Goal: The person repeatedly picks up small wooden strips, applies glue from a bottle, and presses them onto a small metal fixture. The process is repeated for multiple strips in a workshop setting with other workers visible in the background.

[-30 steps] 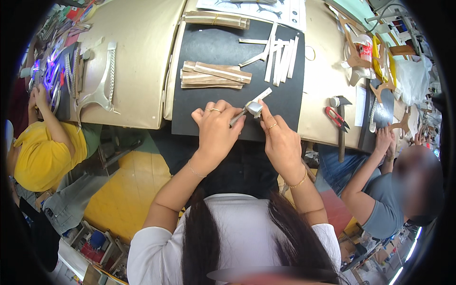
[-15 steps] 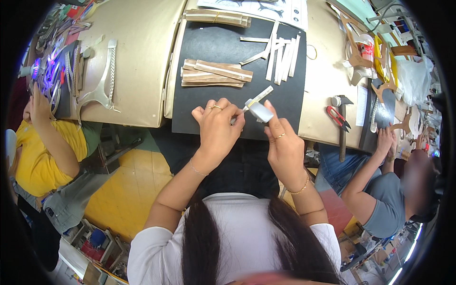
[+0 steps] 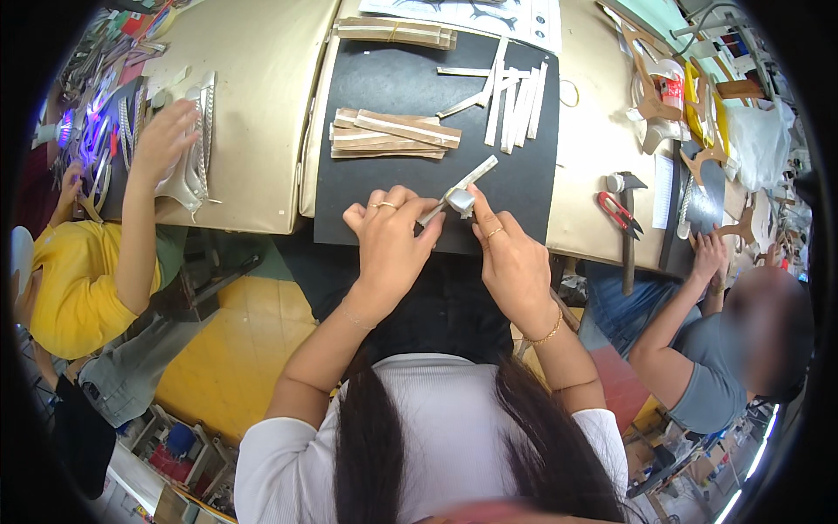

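1 pale strip slants over the black mat, near end pinched by the left hand, grey piece at the half-curled right hand, grip unclear.

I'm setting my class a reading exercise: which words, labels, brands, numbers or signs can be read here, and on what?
None is clearly legible.
White paper sheet with dark drawings, top: print too small.
Red-and-white cylindrical container, right: label too blurred.
Narrow white paper sheet, right: any marks too small.
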Tool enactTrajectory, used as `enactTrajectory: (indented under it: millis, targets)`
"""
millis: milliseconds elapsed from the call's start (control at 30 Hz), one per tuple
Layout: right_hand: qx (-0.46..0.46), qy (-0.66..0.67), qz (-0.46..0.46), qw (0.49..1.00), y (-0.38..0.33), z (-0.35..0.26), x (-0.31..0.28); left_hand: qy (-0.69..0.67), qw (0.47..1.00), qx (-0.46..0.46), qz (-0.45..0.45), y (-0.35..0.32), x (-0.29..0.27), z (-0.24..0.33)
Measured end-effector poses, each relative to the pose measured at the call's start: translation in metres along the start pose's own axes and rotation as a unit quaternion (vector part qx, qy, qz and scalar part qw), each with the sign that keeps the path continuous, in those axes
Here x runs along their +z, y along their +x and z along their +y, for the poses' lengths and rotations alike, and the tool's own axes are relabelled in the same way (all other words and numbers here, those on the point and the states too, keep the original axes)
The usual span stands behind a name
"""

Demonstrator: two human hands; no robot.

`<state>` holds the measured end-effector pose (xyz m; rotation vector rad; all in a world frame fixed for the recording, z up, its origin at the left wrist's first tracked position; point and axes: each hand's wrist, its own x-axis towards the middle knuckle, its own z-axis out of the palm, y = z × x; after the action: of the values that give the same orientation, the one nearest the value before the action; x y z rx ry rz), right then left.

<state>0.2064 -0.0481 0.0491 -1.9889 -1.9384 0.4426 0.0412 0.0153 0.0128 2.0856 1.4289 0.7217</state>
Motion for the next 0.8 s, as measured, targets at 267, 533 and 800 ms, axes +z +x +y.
enactTrajectory:
  millis: [267,533,800]
  targets:
    - [0.006,0.000,0.000,1.000,0.000,0.000,-0.002,-0.016,0.999,-0.043,-0.016,-0.004,0.000,-0.002]
    - [0.002,0.086,0.077,0.993,-0.003,-0.005,-0.009,-0.003,0.999,-0.052,-0.015,0.000,0.003,0.001]
    - [-0.016,0.056,0.060,0.996,0.004,-0.007,-0.012,0.009,0.999,-0.042,-0.010,0.002,0.004,0.001]
